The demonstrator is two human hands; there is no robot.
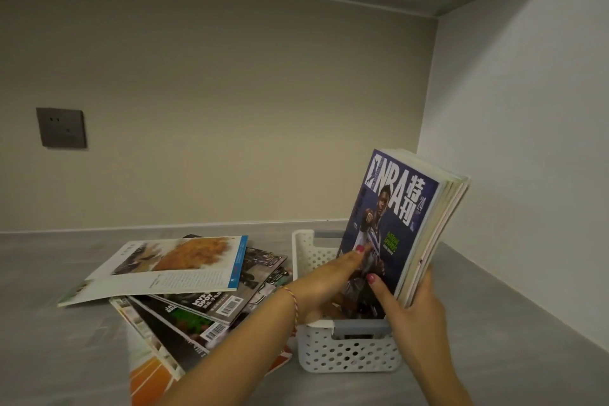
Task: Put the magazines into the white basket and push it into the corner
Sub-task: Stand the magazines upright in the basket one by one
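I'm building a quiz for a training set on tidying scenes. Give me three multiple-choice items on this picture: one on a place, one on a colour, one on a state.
1. Where does the loose pile of magazines lie relative to the white basket?
A. To its left on the counter
B. Inside it
C. Behind it against the wall

2. What colour are the basket's handle inserts?
A. Red
B. Grey
C. Green

3. How does the bundle with the NBA cover stand?
A. Flat on the counter
B. Upright, its lower end down in the basket, gripped by the right hand
C. Rolled up in the left hand

Answers:
1 A, the pile fans out on the grey counter left of the basket.
2 B, both handle strips look grey against the white mesh.
3 B, the bundle rises on end from the basket, right hand clasping its edge, left fingers on the cover.
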